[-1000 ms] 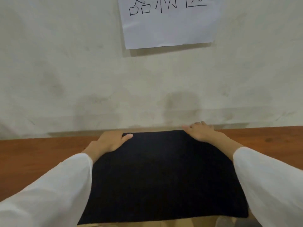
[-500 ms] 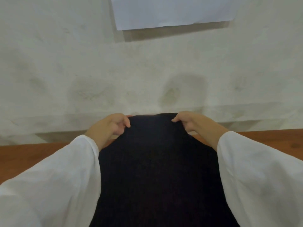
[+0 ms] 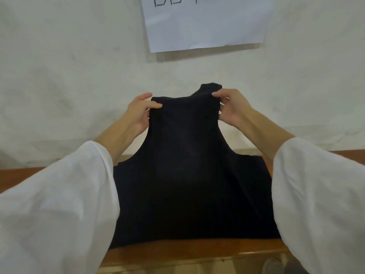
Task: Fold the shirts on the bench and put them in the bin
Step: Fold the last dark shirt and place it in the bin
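**Left hand (image 3: 138, 113) and right hand (image 3: 231, 107) clamped on black shirt (image 3: 187, 175)**

The far edge of the shirt is pinched at both corners, with thumbs laid over the cloth and fingers curled behind it, and is held up in front of the wall (image 3: 59, 76). The lower part is spread flat on the wooden bench (image 3: 187, 252), close to its near edge. White sleeves (image 3: 59, 204) are worn on both arms. A handwritten paper sheet (image 3: 205, 22) is fixed to the wall above.

The black shirt (image 3: 189, 175) hangs from its far edge, top corners pinched in the left grip (image 3: 138, 113) and right grip (image 3: 233, 109), a small bump of cloth standing up just beside the right grip. Below the grips it widens and lies on the table (image 3: 197, 252), apparently folded.
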The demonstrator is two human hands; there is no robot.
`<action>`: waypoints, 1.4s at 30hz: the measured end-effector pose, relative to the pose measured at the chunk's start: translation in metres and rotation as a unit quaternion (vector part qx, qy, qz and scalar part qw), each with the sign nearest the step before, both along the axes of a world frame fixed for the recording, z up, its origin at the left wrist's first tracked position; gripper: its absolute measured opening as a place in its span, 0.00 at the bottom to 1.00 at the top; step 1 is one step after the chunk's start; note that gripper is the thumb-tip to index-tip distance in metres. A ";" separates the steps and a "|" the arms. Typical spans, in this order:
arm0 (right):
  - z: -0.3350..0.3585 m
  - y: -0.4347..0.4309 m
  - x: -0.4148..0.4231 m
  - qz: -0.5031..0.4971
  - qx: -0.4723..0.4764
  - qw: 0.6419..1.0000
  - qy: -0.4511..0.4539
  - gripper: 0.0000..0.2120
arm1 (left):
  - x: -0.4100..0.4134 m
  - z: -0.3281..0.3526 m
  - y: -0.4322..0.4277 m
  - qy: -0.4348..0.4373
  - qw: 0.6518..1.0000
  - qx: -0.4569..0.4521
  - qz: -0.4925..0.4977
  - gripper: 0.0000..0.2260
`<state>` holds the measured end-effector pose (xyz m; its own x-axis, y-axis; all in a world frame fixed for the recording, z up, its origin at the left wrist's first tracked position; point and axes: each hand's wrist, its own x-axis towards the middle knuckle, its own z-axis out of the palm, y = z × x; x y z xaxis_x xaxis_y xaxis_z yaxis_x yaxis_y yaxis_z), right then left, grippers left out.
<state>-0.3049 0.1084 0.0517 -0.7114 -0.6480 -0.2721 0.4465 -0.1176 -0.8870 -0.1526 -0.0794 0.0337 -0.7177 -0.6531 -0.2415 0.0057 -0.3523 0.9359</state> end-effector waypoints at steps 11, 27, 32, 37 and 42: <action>-0.112 0.135 0.170 0.139 0.341 0.877 0.310 0.38 | 0.159 -0.112 0.127 -0.265 0.854 -0.436 -0.105 0.23; -0.098 0.172 0.194 0.034 0.296 0.875 0.381 0.22 | 0.189 -0.068 0.139 -0.176 0.944 -0.273 -0.062 0.20; -0.113 0.148 0.150 -0.040 0.332 0.915 0.228 0.14 | 0.173 -0.096 0.116 -0.229 0.947 -0.221 0.052 0.13; -0.103 0.090 0.106 -0.075 0.304 0.944 0.104 0.28 | 0.117 -0.100 0.075 -0.272 0.932 -0.229 0.066 0.13; -0.106 0.065 0.085 -0.012 0.347 0.937 0.043 0.23 | 0.076 -0.091 0.053 -0.293 0.950 -0.108 -0.004 0.15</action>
<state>-0.2201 0.1735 -0.0539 -0.7625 -0.3189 -0.5630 0.3748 0.4916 -0.7861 -0.0764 -0.0265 -0.0575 -0.5070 -0.7274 -0.4625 -0.5400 -0.1501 0.8282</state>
